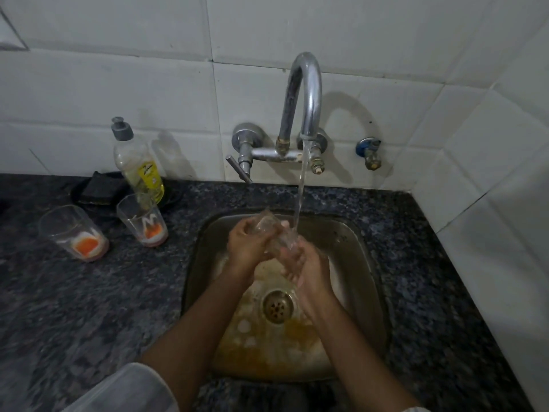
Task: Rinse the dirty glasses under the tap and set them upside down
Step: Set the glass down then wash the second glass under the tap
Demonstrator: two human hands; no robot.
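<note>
clear glass (pixel 271 231) is held over the sink (pixel 361 251), tilted, just left of the running stream from the tap (pixel 306 93). left hand (pixel 249 242) wraps its body; right hand (pixel 306 263) cups its lower end, fingers loosely closed. judged light, rigid, breakable and slippery when wet: grip the side wall, not the rim. two dirty glasses (pixel 74 231) (pixel 144 220) stand upright on the counter, left.

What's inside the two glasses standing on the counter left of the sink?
Both glasses stand upright with orange residue pooled at the bottom; above it they look empty. The soap bottle behind is partly hidden.
</note>
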